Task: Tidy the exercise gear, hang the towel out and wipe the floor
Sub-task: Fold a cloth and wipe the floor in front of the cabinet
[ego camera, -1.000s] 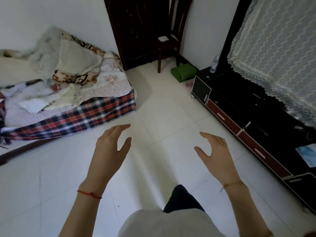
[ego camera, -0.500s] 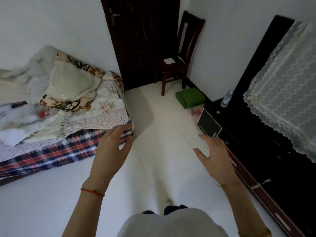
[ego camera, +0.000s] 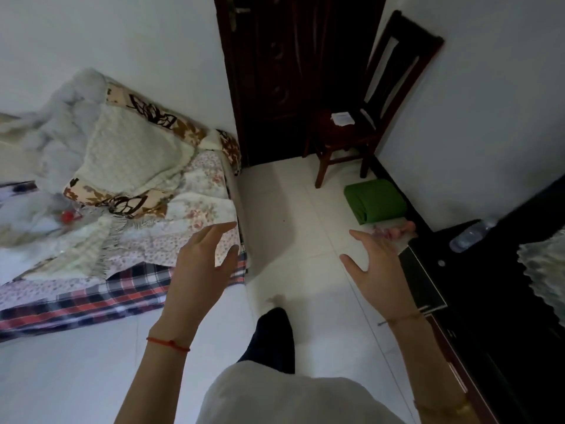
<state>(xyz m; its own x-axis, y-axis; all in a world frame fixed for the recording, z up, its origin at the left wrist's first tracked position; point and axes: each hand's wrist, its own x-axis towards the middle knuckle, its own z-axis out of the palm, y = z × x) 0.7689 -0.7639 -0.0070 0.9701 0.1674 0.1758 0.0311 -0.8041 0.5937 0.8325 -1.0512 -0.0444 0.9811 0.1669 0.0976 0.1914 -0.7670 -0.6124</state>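
**Inspector:** While both hands are free, state their condition.

**Assistant:** Left hand (ego camera: pixel 203 267) and right hand (ego camera: pixel 377 264) are raised ahead of the body, fingers spread and relaxed, holding nothing.

**Inspector:** And the gear?

**Assistant:** A green folded mat (ego camera: pixel 374 201) lies on the tiled floor (ego camera: pixel 290 209) by the wall, just beyond the wooden chair (ego camera: pixel 351 130) — likely the exercise item. It sits ahead of the right fingertips, well apart from the left hand, untouched.

**Inspector:** Recommendation?

**Assistant:** Close in and crouch first, then grip the mat with both hands at its rolled edge so the fold holds — judgement only. No towel identified.
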